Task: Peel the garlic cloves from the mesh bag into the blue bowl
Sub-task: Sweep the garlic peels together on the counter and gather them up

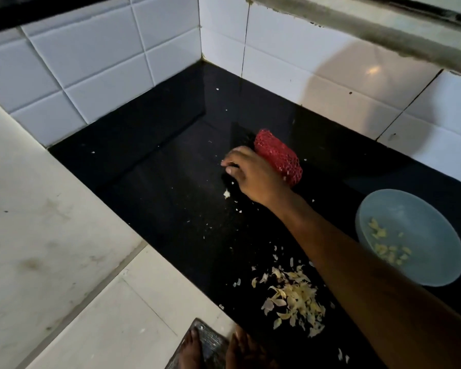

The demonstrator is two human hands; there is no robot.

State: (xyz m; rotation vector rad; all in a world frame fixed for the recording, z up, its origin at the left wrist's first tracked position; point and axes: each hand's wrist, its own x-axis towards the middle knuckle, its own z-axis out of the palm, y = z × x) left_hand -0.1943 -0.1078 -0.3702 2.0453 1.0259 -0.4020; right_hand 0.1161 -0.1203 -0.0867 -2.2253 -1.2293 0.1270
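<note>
On a black counter (171,187) in a tiled corner, a blue bowl (410,209) sits at right, papery skins (296,296) piled nearer. A right hand (248,174) bends its fingers to the surface just left of the red mesh bag (280,155); whether it holds anything is unclear. Peeled garlic cloves (386,246) lie in the bowl.

A single head-worn camera looks steeply down from close above the black counter (171,187). It faces the tiled wall (91,62) corner, with the floor (51,235) lower left.
</note>
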